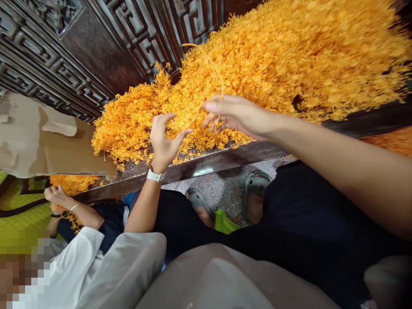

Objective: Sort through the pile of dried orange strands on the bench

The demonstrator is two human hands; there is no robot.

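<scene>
My right hand (231, 112) pinches a thin orange plastic stem (222, 81) that curves up over the pile. Part of the stem is hidden by the fingers. To its left, my left hand (162, 139) is raised at the near edge of the pile, thumb and forefinger spread apart with nothing I can make out between them. A white-banded watch (156, 176) is on that wrist. Behind both hands lies a large heap of small, branched orange plastic pieces (277, 56), which look like artificial flower parts.
The heap rests on a dark wooden bench (199, 165) with a carved lattice back (144, 38). Torn cardboard (64, 150) leans at left. A co-worker's hand (59, 196) is beyond it, near more orange pieces. Below, a bright green object (225, 222) sits between my sandalled feet.
</scene>
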